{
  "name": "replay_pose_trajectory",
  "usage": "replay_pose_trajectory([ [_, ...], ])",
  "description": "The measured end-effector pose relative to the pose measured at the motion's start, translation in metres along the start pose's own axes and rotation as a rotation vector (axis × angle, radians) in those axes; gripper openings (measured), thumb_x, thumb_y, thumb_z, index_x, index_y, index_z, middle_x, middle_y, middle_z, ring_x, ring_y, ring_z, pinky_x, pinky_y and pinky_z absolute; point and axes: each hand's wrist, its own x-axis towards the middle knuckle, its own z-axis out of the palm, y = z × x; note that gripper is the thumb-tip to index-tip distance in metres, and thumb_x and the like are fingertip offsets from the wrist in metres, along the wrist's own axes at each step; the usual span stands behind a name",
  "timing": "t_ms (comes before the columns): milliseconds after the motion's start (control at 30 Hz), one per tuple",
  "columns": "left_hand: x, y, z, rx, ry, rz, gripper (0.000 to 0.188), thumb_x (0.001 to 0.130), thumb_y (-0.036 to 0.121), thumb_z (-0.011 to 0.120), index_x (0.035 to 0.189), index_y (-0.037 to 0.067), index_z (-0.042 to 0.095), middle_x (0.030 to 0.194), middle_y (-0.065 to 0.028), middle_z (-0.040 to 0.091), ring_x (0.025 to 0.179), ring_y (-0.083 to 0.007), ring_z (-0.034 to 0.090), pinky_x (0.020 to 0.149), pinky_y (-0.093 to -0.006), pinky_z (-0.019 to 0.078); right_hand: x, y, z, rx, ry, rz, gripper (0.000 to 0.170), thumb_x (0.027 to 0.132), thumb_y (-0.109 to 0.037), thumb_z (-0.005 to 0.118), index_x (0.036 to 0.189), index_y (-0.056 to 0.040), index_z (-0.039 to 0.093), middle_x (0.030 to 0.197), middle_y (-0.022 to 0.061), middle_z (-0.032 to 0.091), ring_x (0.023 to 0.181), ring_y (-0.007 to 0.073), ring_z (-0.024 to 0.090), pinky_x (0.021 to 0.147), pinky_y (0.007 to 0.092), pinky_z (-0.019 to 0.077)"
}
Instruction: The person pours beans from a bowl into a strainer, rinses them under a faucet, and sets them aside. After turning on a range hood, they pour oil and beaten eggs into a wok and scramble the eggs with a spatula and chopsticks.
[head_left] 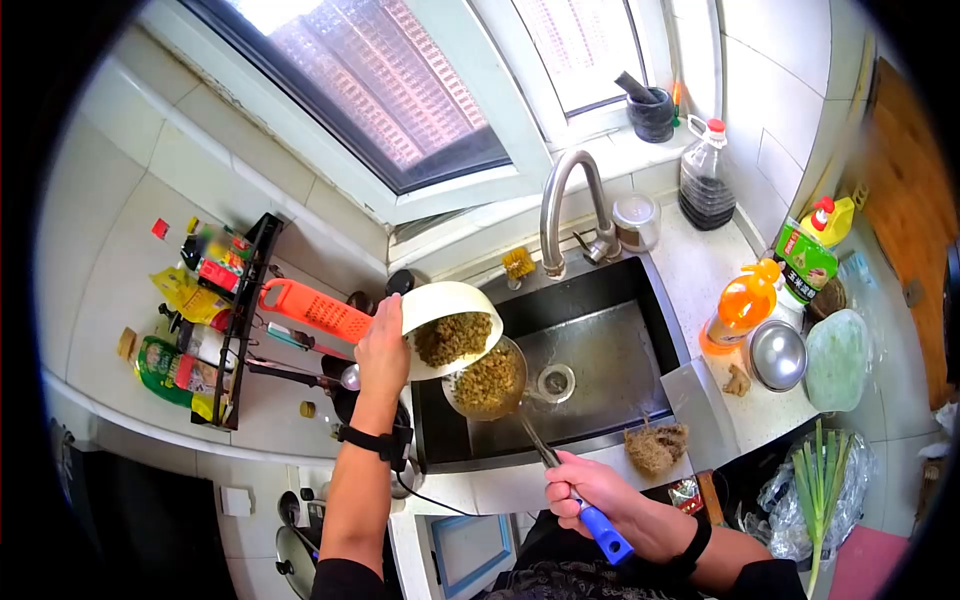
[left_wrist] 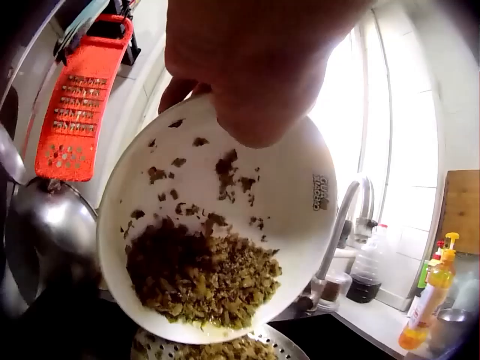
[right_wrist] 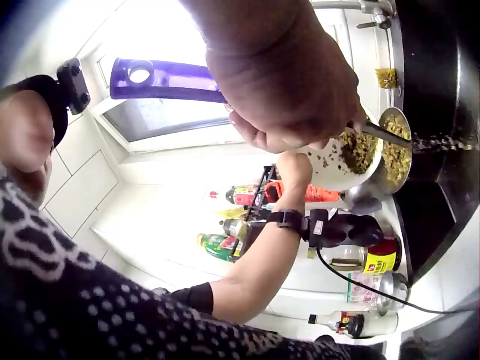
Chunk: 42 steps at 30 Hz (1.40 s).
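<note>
With its fingers at the rim, my left hand (head_left: 383, 345) grips a white bowl (head_left: 432, 300) tipped over the sink. Chopped greenish-brown vegetables (left_wrist: 202, 277) gather at the bowl's lower side, and loose bits cling to its inner wall. My right hand (head_left: 600, 490) holds a perforated metal strainer ladle (head_left: 538, 438) by its blue handle (head_left: 608, 535). Close beneath the bowl's lower rim, the ladle's round head carries a heap of the same chopped vegetables (head_left: 488, 382). In the right wrist view, drops of liquid (right_wrist: 442, 142) show beside the ladle head.
Around the work lies a dark sink (head_left: 600, 350) with a curved faucet (head_left: 550, 215) behind it. An orange grater (head_left: 315, 310) hangs by a rack of bottles at left. An orange pump bottle (head_left: 740, 305) and metal bowl (head_left: 777, 355) stand right. A brown fibrous scrubber (head_left: 656, 450) lies at the front edge.
</note>
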Motion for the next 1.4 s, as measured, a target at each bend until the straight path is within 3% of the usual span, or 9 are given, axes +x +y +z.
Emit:
replay_pose_trajectory([
  [67, 0.001, -0.001, 0.006, 0.017, 0.035, 0.008, 0.052, 0.08, -0.005, 0.052, 0.131, 0.005, 0.046, 0.125, -0.015, 0.058, 0.1, -0.0363, 0.062, 0.075, -0.0441, 0.0548, 0.001, -0.003, -0.005, -0.012, -0.036, -0.011, 0.023, 0.094, -0.01, 0.051, 0.114, -0.0104, 0.04, 0.065, 0.0003, 0.046, 0.048, 0.012, 0.045, 0.042, 0.0277, 0.0347],
  [167, -0.003, 0.007, -0.034, -0.024, 0.11, 0.014, 0.047, 0.08, -0.004, 0.053, 0.126, 0.003, 0.052, 0.122, -0.0162, 0.061, 0.102, -0.0352, 0.063, 0.078, -0.0422, 0.0552, -0.017, 0.005, 0.003, -0.06, -0.085, -0.002, 0.023, 0.094, -0.01, 0.051, 0.113, -0.0122, 0.038, 0.064, -0.0001, 0.045, 0.047, 0.0108, 0.044, 0.042, 0.027, 0.0339],
  [300, -0.011, 0.007, -0.025, -0.192, 0.46, -0.117, 0.037, 0.083, -0.007, 0.054, 0.119, 0.001, 0.059, 0.11, -0.0197, 0.066, 0.101, -0.0366, 0.065, 0.086, -0.0383, 0.0524, -0.023, 0.001, 0.012, -0.016, -0.117, -0.006, 0.025, 0.094, -0.01, 0.051, 0.115, -0.0131, 0.037, 0.063, -0.0004, 0.045, 0.047, 0.0103, 0.043, 0.042, 0.0268, 0.0339],
  [400, -0.007, 0.011, -0.01, -0.237, 0.499, -0.199, 0.035, 0.083, -0.008, 0.055, 0.116, 0.001, 0.062, 0.107, -0.0188, 0.068, 0.1, -0.0335, 0.067, 0.087, -0.0366, 0.0517, -0.022, -0.004, 0.022, 0.005, -0.16, -0.023, 0.025, 0.095, -0.01, 0.051, 0.116, -0.0136, 0.037, 0.063, -0.0012, 0.044, 0.047, 0.01, 0.043, 0.042, 0.0264, 0.0345],
  [500, 0.0, 0.013, -0.009, -0.259, 0.553, -0.183, 0.031, 0.084, -0.007, 0.055, 0.113, 0.0, 0.063, 0.106, -0.0179, 0.069, 0.098, -0.031, 0.068, 0.086, -0.0349, 0.0519, -0.02, -0.002, 0.026, -0.057, -0.062, -0.023, 0.023, 0.098, -0.012, 0.046, 0.116, -0.0234, 0.037, 0.065, -0.0032, 0.043, 0.046, 0.0079, 0.042, 0.04, 0.0246, 0.0308],
  [667, -0.001, 0.01, -0.015, -0.328, 0.687, -0.233, 0.026, 0.085, -0.004, 0.057, 0.11, -0.002, 0.065, 0.104, -0.0154, 0.07, 0.093, -0.0257, 0.069, 0.086, -0.032, 0.0516, -0.034, -0.003, 0.028, -0.006, -0.11, 0.006, 0.022, 0.096, -0.01, 0.049, 0.113, -0.0196, 0.038, 0.064, -0.0021, 0.044, 0.047, 0.0091, 0.043, 0.042, 0.0254, 0.0323],
  [1033, -0.015, 0.025, 0.01, -0.49, 0.792, -0.379, 0.026, 0.086, -0.001, 0.058, 0.111, -0.005, 0.064, 0.107, -0.0201, 0.068, 0.097, -0.0329, 0.067, 0.09, -0.0362, 0.0504, -0.054, -0.003, 0.046, 0.008, -0.026, -0.01, 0.016, 0.096, -0.011, 0.049, 0.102, -0.0193, 0.037, 0.065, -0.0026, 0.045, 0.047, 0.01, 0.046, 0.041, 0.0251, 0.0339],
  [1100, -0.017, 0.029, 0.015, -0.447, 0.805, -0.346, 0.031, 0.087, -0.006, 0.054, 0.117, -0.004, 0.062, 0.109, -0.0165, 0.069, 0.098, -0.0255, 0.067, 0.091, -0.0322, 0.0493, -0.052, -0.004, 0.046, 0.04, -0.024, -0.002, 0.014, 0.096, -0.013, 0.049, 0.101, -0.0194, 0.037, 0.065, -0.0026, 0.046, 0.048, 0.0097, 0.046, 0.042, 0.0255, 0.035],
  [1400, -0.028, 0.044, 0.015, -0.556, 0.805, -0.438, 0.029, 0.088, -0.005, 0.056, 0.116, -0.003, 0.063, 0.106, -0.0144, 0.07, 0.096, -0.0226, 0.067, 0.088, -0.0311, 0.05, -0.046, 0.001, 0.031, 0.1, -0.049, -0.006, 0.012, 0.097, -0.013, 0.048, 0.102, -0.0194, 0.039, 0.066, -0.002, 0.047, 0.048, 0.0104, 0.047, 0.043, 0.0255, 0.0351],
])
